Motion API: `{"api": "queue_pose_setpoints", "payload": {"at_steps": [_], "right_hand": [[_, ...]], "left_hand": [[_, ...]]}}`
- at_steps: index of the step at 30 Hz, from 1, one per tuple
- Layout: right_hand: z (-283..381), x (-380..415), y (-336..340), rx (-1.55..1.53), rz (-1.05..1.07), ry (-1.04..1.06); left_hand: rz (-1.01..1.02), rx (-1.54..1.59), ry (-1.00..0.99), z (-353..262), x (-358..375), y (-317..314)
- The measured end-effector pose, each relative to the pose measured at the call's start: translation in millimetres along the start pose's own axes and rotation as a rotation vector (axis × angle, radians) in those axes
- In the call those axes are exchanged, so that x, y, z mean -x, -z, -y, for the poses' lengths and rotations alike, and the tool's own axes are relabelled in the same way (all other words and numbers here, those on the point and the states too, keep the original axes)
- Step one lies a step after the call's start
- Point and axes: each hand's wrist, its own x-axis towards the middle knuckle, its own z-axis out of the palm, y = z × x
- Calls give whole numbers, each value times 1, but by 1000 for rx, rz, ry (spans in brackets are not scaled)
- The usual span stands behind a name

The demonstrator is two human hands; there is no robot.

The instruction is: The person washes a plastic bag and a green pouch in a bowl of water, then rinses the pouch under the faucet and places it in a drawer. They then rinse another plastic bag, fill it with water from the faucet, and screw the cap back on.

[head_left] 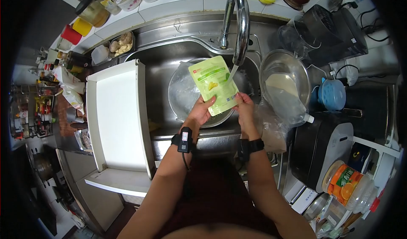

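Note:
A light green printed pouch (214, 83) is held in both hands above the sink. My left hand (202, 110) grips its lower left edge, thumb on the front. At the lower right corner, my right hand (244, 105) pinches the pouch near its barcode. Under the pouch a round metal basin (220, 122) stands in the sink, with clear plastic (180, 90) in it, partly hidden. The chrome tap (241, 31) arches over the pouch's right side, and a pale streak below its spout looks like running water. Both wrists wear black straps.
A white drawer (116, 116) lies across the sink's left part. To the right are a metal bowl (265, 65) with a clear spouted bag (286, 105), and a blue-lidded container (333, 94). Jars and a small tray of ginger-like pieces (122, 44) line the back left.

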Motion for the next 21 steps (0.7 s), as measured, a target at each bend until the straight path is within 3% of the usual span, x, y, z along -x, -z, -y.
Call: {"api": "queue_pose_setpoints", "payload": {"at_steps": [10,13,16,19,21], "right_hand": [[13,12,-9,-98,51,35],[1,11,-19,57,34,262],[0,3,-14,-66,110,140],[9,7,-6,-55,110,-51],[3,7,-2,36,140,-48]], "left_hand": [[63,-125,57,-5,7,5],[113,-149,29,0,8,9],[181,-68,32,-1,12,11],[0,-15,-55,-3,8,6],[-126,102,-65,-13,0,7]]}}
